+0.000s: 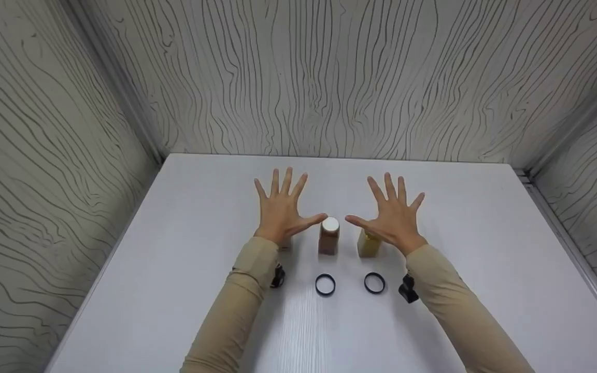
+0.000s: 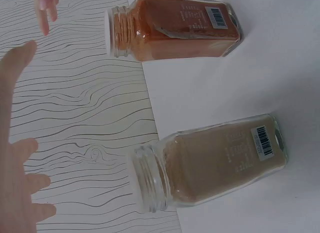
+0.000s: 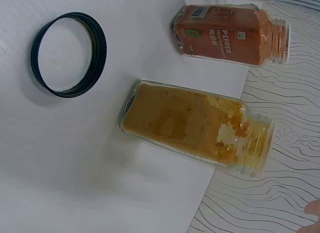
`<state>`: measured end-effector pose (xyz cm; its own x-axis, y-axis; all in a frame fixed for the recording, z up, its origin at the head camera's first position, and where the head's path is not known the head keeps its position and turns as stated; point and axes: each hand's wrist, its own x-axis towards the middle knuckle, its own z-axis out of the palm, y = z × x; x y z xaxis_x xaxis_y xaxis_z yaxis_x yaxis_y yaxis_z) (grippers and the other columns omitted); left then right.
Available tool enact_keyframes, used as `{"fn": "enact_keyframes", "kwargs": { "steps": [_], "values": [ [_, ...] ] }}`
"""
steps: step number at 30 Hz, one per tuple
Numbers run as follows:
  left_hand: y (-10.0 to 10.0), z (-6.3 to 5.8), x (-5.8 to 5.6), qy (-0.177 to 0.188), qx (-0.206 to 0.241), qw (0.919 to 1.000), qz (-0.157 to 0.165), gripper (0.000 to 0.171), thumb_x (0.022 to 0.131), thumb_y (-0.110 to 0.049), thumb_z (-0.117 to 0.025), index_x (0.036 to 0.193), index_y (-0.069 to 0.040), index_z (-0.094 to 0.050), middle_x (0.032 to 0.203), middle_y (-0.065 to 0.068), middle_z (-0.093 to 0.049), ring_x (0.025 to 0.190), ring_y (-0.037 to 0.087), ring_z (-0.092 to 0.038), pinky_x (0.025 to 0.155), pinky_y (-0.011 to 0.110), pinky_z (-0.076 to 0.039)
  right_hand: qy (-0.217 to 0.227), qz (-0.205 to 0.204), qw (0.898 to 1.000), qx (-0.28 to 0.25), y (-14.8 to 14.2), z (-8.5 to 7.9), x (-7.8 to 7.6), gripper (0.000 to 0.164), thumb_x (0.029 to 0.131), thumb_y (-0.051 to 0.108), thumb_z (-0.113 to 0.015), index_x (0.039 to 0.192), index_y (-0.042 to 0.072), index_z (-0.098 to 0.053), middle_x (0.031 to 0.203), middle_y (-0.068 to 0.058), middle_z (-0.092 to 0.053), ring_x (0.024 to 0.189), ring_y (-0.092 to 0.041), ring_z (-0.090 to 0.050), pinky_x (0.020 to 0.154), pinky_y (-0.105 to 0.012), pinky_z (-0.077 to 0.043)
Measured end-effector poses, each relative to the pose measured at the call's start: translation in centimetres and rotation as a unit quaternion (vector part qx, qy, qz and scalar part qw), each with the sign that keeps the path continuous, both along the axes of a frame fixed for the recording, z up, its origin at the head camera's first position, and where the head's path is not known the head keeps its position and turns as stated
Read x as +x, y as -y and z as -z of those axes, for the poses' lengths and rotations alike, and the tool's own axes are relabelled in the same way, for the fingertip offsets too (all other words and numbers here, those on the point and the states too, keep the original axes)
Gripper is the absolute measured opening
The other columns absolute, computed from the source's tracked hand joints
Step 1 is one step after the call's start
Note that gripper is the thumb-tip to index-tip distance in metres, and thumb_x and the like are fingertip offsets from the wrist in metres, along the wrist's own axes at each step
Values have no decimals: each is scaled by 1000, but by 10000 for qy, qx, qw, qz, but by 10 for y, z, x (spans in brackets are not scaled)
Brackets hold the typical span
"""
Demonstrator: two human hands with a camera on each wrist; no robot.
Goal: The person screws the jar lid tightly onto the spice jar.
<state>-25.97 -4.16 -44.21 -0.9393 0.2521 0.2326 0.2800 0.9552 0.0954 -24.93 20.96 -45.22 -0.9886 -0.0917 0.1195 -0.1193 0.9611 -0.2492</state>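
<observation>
My left hand (image 1: pixel 282 212) is held up with fingers spread, above a beige powder jar (image 2: pixel 220 163) that it mostly hides in the head view. To its right stands a glass jar of reddish-brown powder (image 1: pixel 328 242), labelled PEPPER in the right wrist view, with a white top. The left thumb tip overlaps the edge of that top in the head view. On the other side my right hand (image 1: pixel 396 220), also spread, partly covers a jar of yellow powder (image 1: pixel 368 246). Both hands grip nothing, and their thumbs point toward each other. All three jars stand upright with bare screw threads.
Two round black lids (image 1: pixel 325 275) (image 3: pixel 100 48) with pale insides lie on the white table (image 1: pixel 174 228), nearer me than the jars. Wood-grain patterned panels (image 1: pixel 309 77) enclose the back and sides. Dark wrist cameras (image 1: pixel 408 289) hang under both sleeves.
</observation>
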Motion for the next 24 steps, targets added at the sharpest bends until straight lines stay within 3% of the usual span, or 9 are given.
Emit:
{"fn": "enact_keyframes", "kwargs": {
  "steps": [11,18,24],
  "values": [
    [3,1,2,-148,157,9997,70,92,79,-79,-47,152,-26,-30,161,7,-27,151,32,-23,119,69,-14,-152,-309,9978,-569,-5,4,5,98,77,68,-62,153,19,-25,161,-16,-21,148,-40,-20,116,-74,-8],
    [2,4,6,-117,463,9986,241,81,85,-69,-51,149,-22,-37,155,8,-39,145,31,-36,120,64,-22,-176,-515,9923,-1114,-9,11,10,91,79,59,-68,150,14,-32,156,-16,-34,142,-40,-33,117,-63,-26],
    [0,6,10,-69,550,9980,316,72,89,-61,-53,146,-18,-41,149,9,-48,140,30,-43,119,59,-27,29,-602,9847,-1633,-13,16,12,88,80,54,-71,149,13,-35,153,-16,-39,142,-38,-35,117,-60,-30]
  ]
}}
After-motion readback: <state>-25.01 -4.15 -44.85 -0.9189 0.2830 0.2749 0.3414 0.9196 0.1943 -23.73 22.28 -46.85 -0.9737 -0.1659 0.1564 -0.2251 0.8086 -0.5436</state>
